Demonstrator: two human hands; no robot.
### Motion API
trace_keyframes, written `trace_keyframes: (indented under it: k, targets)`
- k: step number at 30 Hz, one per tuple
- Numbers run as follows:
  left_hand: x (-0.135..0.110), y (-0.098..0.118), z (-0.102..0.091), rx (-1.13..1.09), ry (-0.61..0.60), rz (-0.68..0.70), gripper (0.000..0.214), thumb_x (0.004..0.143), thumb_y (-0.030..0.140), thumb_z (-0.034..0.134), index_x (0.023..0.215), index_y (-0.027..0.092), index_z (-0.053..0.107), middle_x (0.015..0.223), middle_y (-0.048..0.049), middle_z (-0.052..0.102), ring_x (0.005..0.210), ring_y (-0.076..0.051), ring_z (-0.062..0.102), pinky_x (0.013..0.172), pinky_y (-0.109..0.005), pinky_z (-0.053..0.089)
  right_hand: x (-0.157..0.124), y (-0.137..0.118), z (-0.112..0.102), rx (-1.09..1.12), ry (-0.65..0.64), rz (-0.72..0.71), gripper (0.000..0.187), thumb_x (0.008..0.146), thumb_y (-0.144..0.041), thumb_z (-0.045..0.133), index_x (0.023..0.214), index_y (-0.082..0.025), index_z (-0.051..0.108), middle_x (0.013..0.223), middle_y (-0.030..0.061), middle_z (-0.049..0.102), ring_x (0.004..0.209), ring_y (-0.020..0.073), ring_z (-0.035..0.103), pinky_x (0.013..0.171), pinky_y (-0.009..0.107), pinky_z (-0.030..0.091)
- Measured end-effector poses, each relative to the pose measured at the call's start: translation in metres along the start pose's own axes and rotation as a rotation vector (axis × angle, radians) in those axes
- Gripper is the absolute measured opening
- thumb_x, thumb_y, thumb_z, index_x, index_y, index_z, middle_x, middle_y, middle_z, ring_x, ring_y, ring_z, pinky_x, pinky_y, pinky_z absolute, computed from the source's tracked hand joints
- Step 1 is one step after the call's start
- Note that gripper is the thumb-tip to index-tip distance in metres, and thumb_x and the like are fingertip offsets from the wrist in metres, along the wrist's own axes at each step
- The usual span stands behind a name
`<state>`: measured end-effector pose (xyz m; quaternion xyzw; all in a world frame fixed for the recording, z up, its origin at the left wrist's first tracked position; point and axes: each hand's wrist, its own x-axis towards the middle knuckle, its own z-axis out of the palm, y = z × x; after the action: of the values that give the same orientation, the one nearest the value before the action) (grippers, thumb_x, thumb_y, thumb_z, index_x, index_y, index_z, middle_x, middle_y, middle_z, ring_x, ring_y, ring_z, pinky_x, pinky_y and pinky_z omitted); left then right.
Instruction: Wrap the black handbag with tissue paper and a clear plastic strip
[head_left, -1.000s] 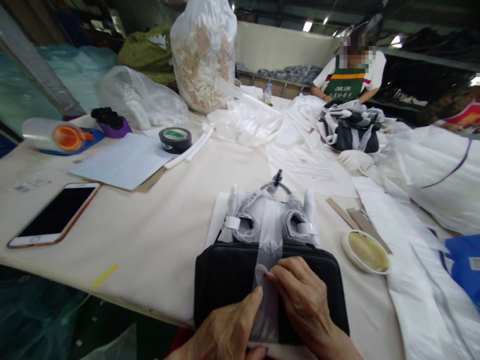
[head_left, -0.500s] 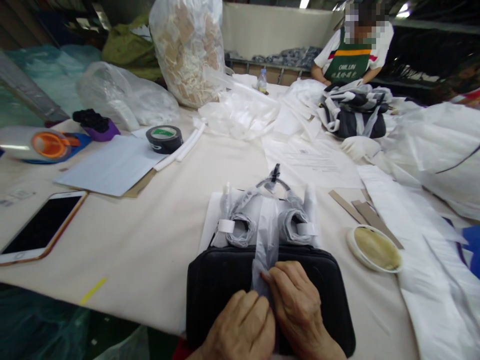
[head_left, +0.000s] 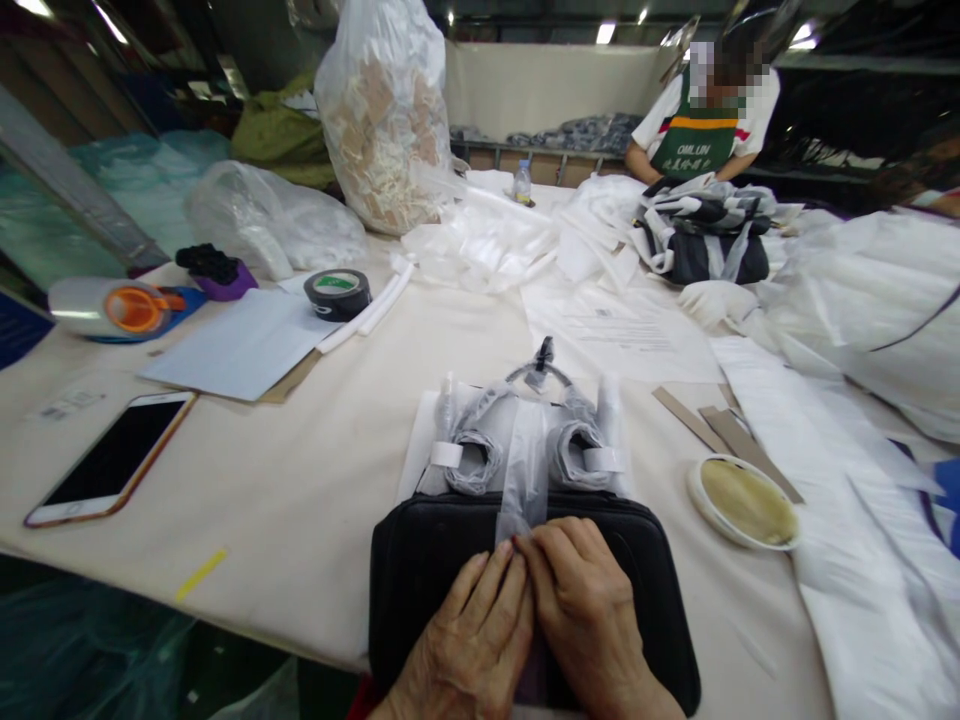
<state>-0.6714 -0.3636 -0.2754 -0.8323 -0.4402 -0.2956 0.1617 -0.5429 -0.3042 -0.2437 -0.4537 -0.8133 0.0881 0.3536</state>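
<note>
A black zipped bag [head_left: 420,575] lies at the near edge of the cream table [head_left: 315,480]. A strip of clear plastic film [head_left: 521,470] runs down over its middle. My left hand [head_left: 472,640] and my right hand [head_left: 589,615] rest side by side on the bag, fingertips pressed together on the film's lower end. Beyond the bag lie its two handles wrapped in grey film [head_left: 525,445], each with a white band, on a white sheet.
A phone [head_left: 112,460] lies at left, with papers [head_left: 240,345], a black tape roll [head_left: 337,293] and an orange-cored film roll [head_left: 112,307] behind. A round dish [head_left: 742,500] and cardboard strips [head_left: 712,425] sit at right. Another person [head_left: 705,130] works on a bag at the far side.
My left hand has moved up beside the right one, and both have slid up the film strip toward the bag's top edge. The camera has shifted a little.
</note>
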Motion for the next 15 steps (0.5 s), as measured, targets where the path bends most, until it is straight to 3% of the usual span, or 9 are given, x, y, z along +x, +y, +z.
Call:
trace_keyframes:
  k: [4, 7, 11, 13, 15]
  targets:
    - [0.005, 0.0, -0.006, 0.046, -0.061, 0.013, 0.043, 0.086, 0.008, 0.023, 0.107, 0.005, 0.06, 0.115, -0.0145, 0.059, 0.115, -0.027, 0.049, 0.099, -0.038, 0.034, 0.005, 0.001, 0.0, -0.032, 0.01, 0.035, 0.021, 0.088, -0.017, 0.041, 0.075, -0.019, 0.057, 0.069, 0.0039, 0.056, 0.066, 0.0153, 0.054, 0.061, 0.026, 0.047]
    - [0.008, 0.0, -0.007, 0.098, -0.093, 0.043, 0.044, 0.087, 0.009, 0.021, 0.109, 0.005, 0.059, 0.115, -0.0144, 0.059, 0.113, -0.026, 0.05, 0.099, -0.037, 0.034, 0.004, 0.004, -0.017, -0.007, 0.107, 0.078, 0.017, 0.089, -0.025, 0.043, 0.094, -0.016, 0.056, 0.086, 0.0078, 0.059, 0.073, 0.0157, 0.058, 0.065, 0.026, 0.05]
    - [0.005, -0.003, 0.001, 0.099, 0.031, 0.045, 0.043, 0.083, 0.004, 0.024, 0.105, 0.004, 0.06, 0.114, -0.0161, 0.059, 0.115, -0.027, 0.049, 0.101, -0.039, 0.032, -0.019, 0.029, -0.073, -0.107, 0.218, 0.251, 0.028, 0.084, -0.038, 0.053, 0.103, -0.018, 0.057, 0.086, 0.0055, 0.058, 0.063, 0.0137, 0.055, 0.051, 0.024, 0.048]
    - [-0.001, -0.002, 0.005, 0.075, 0.071, 0.053, 0.042, 0.083, 0.004, 0.025, 0.106, 0.005, 0.06, 0.115, -0.0154, 0.059, 0.116, -0.026, 0.048, 0.103, -0.039, 0.03, -0.035, 0.055, -0.109, -0.27, 0.321, 0.4, 0.036, 0.08, -0.046, 0.055, 0.101, -0.018, 0.059, 0.085, 0.0055, 0.059, 0.063, 0.0148, 0.053, 0.045, 0.024, 0.044]
    - [-0.01, -0.003, 0.012, 0.047, 0.108, 0.041, 0.043, 0.084, 0.006, 0.025, 0.111, 0.009, 0.058, 0.12, -0.0121, 0.057, 0.119, -0.022, 0.046, 0.107, -0.036, 0.026, -0.051, 0.087, -0.147, -0.414, 0.439, 0.497, 0.041, 0.077, -0.053, 0.055, 0.098, -0.017, 0.06, 0.088, 0.0069, 0.059, 0.067, 0.0171, 0.054, 0.05, 0.028, 0.044]
